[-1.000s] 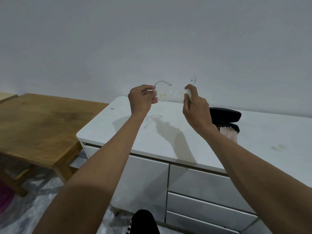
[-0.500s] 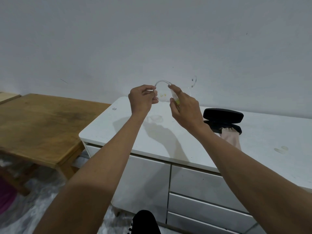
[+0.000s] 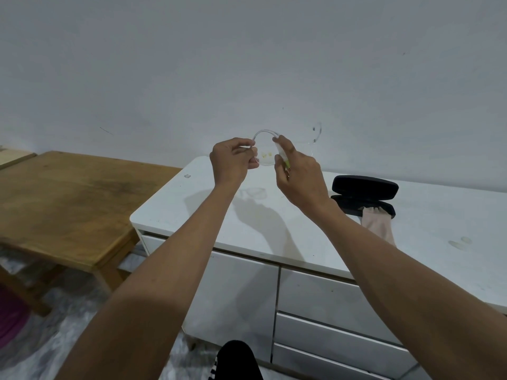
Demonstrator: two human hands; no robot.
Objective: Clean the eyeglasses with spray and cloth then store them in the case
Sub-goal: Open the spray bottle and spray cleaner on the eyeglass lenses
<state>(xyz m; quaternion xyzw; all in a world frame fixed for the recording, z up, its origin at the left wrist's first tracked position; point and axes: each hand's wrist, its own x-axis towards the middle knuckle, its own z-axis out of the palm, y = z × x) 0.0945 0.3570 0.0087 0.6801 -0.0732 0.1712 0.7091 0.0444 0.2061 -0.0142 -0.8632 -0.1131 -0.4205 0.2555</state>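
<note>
Both arms reach forward above a white drawer cabinet [image 3: 274,231]. The left hand [image 3: 231,160] pinches one end of the clear-framed eyeglasses [image 3: 267,149], its fingers curled around the frame at the left edge of the lens. The glasses are held up in the air against the grey wall, between the two hands, with the far temple arm curving up to the right past the right hand. The right hand [image 3: 299,171] sits just right of the near lens, fingers curled around a small spray bottle [image 3: 282,154], pale with a yellowish-green band; its top end lies close to the lens, though the bottle is mostly hidden by the fingers, so its nozzle cannot be made out for sure.

On the cabinet top, to the right of the hands and farther back, a black glasses case [image 3: 365,187] lies open, lid raised. A pinkish cloth [image 3: 377,223] hangs out of the case toward the near edge. A wooden table [image 3: 68,201] stands to the left of the cabinet.
</note>
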